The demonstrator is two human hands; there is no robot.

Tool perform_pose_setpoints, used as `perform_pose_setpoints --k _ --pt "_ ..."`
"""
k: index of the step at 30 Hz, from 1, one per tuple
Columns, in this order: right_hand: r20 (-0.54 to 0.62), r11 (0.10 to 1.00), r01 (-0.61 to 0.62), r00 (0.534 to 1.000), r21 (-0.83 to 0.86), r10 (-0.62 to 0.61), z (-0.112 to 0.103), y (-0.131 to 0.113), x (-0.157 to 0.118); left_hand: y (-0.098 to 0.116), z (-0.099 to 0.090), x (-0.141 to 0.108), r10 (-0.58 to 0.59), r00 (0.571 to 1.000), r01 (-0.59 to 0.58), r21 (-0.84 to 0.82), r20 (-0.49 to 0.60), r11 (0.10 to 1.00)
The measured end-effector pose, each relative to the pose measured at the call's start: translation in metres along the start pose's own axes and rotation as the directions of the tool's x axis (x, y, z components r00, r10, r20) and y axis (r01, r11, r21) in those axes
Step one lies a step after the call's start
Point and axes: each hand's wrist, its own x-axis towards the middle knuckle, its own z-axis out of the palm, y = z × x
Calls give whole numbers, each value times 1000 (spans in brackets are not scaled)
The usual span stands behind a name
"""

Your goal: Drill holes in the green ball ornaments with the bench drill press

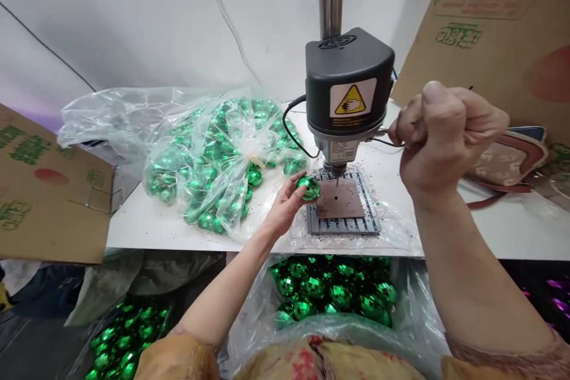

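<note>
Left hand (283, 211): thumb and fingers pinch a green mirror-faceted ornament ball (309, 188), held at 9 o'clock from the drill bit (336, 171), just beside it; contact not visible. Right hand (445, 136): closed in a fist around the feed lever (382, 130) of a bench drill press (350, 80), at 3 o'clock from the press head. Press base: slotted grey plate (342, 225) carrying a brown pad (341, 199), with dark swarf (385, 181) scattered nearby. On the white table (138, 231), at 10 o'clock, lies a clear plastic bag (102, 124) of green balls. A second lined bag (423, 309) of balls sits below the table edge at 6 o'clock. A patterned handbag (503, 161) lies at 3 o'clock.
</note>
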Motion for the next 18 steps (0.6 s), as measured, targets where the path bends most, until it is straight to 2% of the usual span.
perform_pose_setpoints --k 4,7,12,18 --pt "10 1000 -21 1000 2 21 -1 -1 0 -37 4 16 63 997 -56 144 -43 988" --pt "18 999 -37 999 7 37 0 -3 0 -53 2 27 86 996 -81 218 -16 973" --pt "25 999 -16 1000 -33 17 1 -4 -2 -60 3 34 112 989 -138 350 92 927" --pt "25 1000 22 999 -19 -22 3 -2 -3 -61 10 36 152 978 -200 448 142 871"
